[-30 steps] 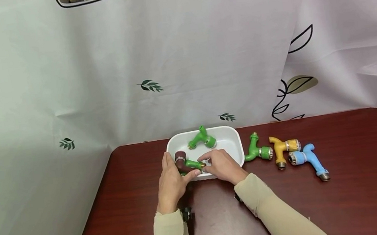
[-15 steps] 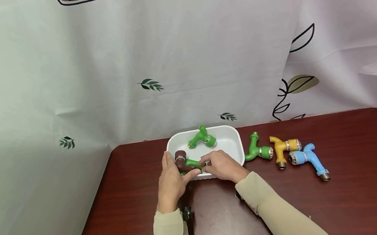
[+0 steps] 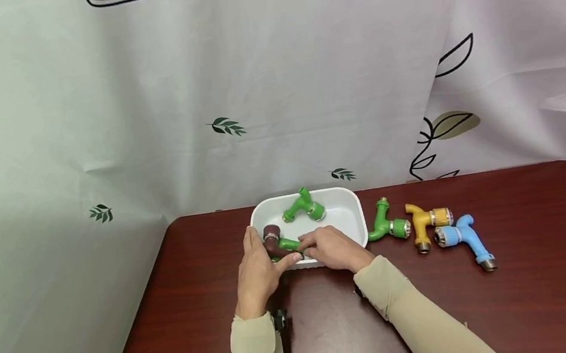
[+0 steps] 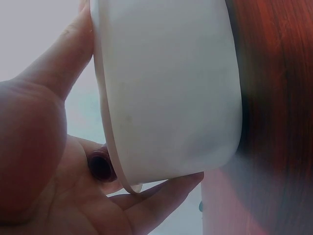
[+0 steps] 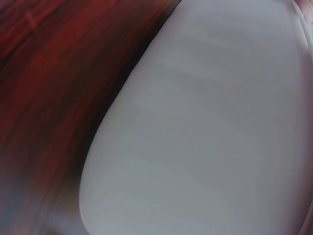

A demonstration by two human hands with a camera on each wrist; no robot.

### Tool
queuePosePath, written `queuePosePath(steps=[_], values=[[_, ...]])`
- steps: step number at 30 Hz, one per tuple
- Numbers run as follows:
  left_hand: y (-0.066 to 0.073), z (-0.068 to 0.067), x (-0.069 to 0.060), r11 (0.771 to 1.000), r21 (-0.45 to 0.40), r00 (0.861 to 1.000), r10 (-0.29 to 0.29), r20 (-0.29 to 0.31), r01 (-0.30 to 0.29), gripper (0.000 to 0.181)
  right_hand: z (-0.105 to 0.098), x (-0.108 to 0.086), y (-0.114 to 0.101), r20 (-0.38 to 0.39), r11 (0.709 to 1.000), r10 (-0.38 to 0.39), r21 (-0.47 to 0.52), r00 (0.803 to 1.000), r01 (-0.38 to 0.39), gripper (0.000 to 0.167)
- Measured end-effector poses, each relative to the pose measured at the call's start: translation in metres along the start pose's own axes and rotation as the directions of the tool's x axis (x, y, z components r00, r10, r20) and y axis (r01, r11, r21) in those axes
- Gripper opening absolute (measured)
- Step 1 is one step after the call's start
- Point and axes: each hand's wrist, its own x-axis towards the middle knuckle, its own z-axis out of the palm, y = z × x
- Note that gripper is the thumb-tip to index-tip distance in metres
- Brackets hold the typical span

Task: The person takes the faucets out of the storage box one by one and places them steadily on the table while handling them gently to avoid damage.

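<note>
In the head view, a white tray [image 3: 344,216] holds a brown tap [image 3: 272,239] and a green tap [image 3: 288,244] at its front left, with another green tap [image 3: 304,205] behind them. My left hand [image 3: 256,274] grips the tray's front left corner, fingers along the outer wall and thumb over the front rim beside the brown tap. The left wrist view shows those fingers [image 4: 164,203] against the tray wall [image 4: 171,93] and the brown tap's end [image 4: 101,165] near the palm. My right hand [image 3: 333,249] reaches over the front rim and pinches the front green tap's end; its fingertips are partly hidden.
Right of the tray, a green tap [image 3: 384,225], a yellow tap [image 3: 421,223] and a blue tap [image 3: 468,238] lie on the dark red table [image 3: 558,282]. A pale patterned curtain [image 3: 275,81] hangs behind and at the left.
The right fingers have shifted slightly left and now cover the brass end of the front green tap. The left hand and the other taps have stayed put.
</note>
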Motion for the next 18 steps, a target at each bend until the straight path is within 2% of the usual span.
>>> queuePosePath(steps=[9,18], values=[[0.0001,-0.0003,0.0,1.0,-0.001,1.0,-0.003,0.012,0.003,0.117,0.0009,0.0022,0.0004,-0.01,0.996,0.086,0.001,0.996,-0.086,0.015],[0.0002,-0.0004,0.0011,1.0,-0.001,1.0,-0.012,0.021,0.012,0.116,-0.0012,0.0013,0.0035,0.029,0.999,0.03,-0.014,0.999,-0.03,0.017]])
